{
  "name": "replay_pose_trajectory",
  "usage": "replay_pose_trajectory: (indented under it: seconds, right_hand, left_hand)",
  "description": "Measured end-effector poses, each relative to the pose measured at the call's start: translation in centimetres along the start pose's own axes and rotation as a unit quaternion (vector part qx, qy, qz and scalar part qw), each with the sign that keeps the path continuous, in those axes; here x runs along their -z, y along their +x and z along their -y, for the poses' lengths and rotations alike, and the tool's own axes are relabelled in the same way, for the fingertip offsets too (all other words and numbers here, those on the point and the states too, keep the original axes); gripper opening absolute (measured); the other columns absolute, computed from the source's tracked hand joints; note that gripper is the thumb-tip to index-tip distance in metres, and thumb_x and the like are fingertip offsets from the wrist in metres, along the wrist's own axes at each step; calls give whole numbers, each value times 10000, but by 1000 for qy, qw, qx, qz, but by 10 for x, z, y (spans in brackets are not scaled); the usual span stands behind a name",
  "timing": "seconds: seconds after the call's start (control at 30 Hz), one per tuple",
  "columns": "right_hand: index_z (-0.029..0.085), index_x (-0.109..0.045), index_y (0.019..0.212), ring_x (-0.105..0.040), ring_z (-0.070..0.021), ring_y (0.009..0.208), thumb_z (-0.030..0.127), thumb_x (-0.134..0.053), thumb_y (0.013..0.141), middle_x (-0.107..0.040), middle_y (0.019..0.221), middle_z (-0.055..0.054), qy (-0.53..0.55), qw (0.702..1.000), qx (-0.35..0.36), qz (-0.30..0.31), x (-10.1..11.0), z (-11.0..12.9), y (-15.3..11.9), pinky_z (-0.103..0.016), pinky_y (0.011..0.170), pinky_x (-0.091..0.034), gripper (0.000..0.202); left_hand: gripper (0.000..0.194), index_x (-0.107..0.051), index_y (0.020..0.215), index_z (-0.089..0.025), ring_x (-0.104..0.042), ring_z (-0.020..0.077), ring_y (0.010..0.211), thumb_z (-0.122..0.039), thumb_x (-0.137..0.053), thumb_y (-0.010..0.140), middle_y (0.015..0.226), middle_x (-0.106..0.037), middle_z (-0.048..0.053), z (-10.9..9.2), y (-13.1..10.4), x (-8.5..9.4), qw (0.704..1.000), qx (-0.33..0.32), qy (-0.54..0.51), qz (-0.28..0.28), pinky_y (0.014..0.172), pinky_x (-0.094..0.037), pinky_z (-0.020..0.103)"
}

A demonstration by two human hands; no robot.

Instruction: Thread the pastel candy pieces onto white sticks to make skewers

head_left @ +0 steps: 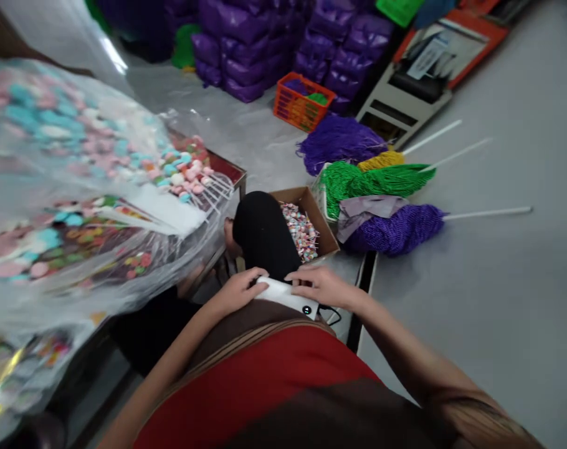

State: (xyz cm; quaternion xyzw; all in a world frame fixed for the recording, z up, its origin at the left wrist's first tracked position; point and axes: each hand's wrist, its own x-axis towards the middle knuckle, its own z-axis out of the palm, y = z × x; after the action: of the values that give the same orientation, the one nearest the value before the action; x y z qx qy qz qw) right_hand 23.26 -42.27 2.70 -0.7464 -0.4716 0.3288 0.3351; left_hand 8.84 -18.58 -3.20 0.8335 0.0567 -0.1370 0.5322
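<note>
At my waist lies a white device [280,293] with a small round black display and a black cable at its right end; it looks like a power bank. My left hand [239,290] has its fingers and thumb closed on the device's left end. My right hand [324,287] grips its upper right edge, with the fingers bent over it. My black-clad knee [265,234] is just beyond both hands. Past the knee stands an open cardboard box [328,236] holding many small wrapped sweets [302,231] on sticks.
Clear plastic bags of pink and blue marshmallow sticks [190,178] cover a table at left. Purple and green string bundles [377,187] with white rods lie at right. An orange crate [303,103] and stacked purple packs [246,50] stand behind, near a white-and-orange machine [428,68].
</note>
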Motion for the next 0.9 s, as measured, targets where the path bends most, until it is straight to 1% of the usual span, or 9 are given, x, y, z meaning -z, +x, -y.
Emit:
replay_pose_trajectory:
  seconds: [0.2, 0.3, 0.4, 0.5, 0.57, 0.67, 0.73, 0.8, 0.9]
  right_hand:
    - [204, -746, 1232, -717, -187, 944, 473, -546, 1031, -779, 1042, -69, 20, 989, 38, -139, 20, -12, 43, -366, 904, -584, 391]
    - [240, -600, 1455, -619, -239, 1321, 491, -508, 1052, -669, 1434, -106, -51, 972, 106, -206, 29, 0, 70, -470, 1157, -480, 483]
    - [188, -486, 1559, -318, -278, 1596, 485, -518, 1051, -422, 1683, -139, -158, 963, 159, -149, 16, 10, 103, -526, 1298, -290, 589]
    - [287, -604, 1453, -208, -297, 1639, 431, -536, 1051, -449, 1679, -49, -245, 952, 174, -53, 6, -4, 141, -625, 1319, -116, 432]
    - [320, -623, 1431, -193, -305, 1644, 448, -569, 1033, -423, 1696, -30, -211, 963, 132, -100, 15, -30, 164, -630, 1318, -99, 422]
    - [242, -648, 1391, -383, -263, 1561, 400, -566, 1022, -526, 1616, -82, 9, 950, -43, -309, 45, -89, 180, -514, 1319, -224, 409]
    - [225, -689, 1315, -516, -235, 1451, 393, -660, 950, -634, 1497, -75, 219, 859, -177, -427, 61, -132, 174, -425, 1290, -310, 402]
    - [206, -671, 1312, -613, -236, 1319, 407, -682, 907, -697, 1377, -84, 268, 814, -227, -463, 69, -172, 156, -440, 1207, -429, 452]
    - [188, -631, 1293, -708, -182, 977, 376, -636, 888, -738, 1112, -67, 324, 744, -281, -512, 77, -223, 118, -366, 908, -604, 447]
  left_hand:
    - [453, -729, 951, -180, -720, 210, 940, -495, -407, 995, 972, -776, 63, 4, 2, 9, 996, -10, 58, -62, 899, -528, 329]
    - [404, -728, 926, -194, -729, 191, 854, -458, -434, 1011, 901, -774, 35, 4, 5, 9, 992, -25, 99, -69, 830, -540, 305]
    - [379, -715, 891, -197, -741, 181, 810, -397, -430, 1042, 856, -768, 22, 6, 10, 8, 980, -84, 161, -83, 776, -540, 289]
    - [366, -707, 898, -193, -748, 171, 783, -344, -420, 1068, 824, -758, 14, 6, 14, 7, 956, -157, 229, -97, 742, -540, 283]
    - [359, -705, 908, -191, -733, 163, 738, -334, -424, 1078, 785, -738, 1, 3, 17, 8, 937, -195, 272, -102, 709, -534, 288]
    - [360, -702, 866, -188, -677, 172, 668, -327, -444, 1075, 726, -699, 1, -4, 18, 13, 898, -244, 342, -128, 673, -508, 321]
    - [281, -717, 896, -181, -672, 194, 731, -289, -506, 1047, 783, -711, 33, -8, 19, 19, 869, -270, 376, -174, 741, -516, 346]
    - [146, -731, 1003, -172, -697, 251, 939, -242, -604, 989, 968, -745, 100, -11, 23, 23, 840, -290, 396, -231, 912, -526, 406]
    - [268, -707, 1189, -186, -588, 355, 1335, -233, -689, 926, 1302, -695, 180, -14, 33, 24, 821, -303, 406, -265, 1176, -400, 536]
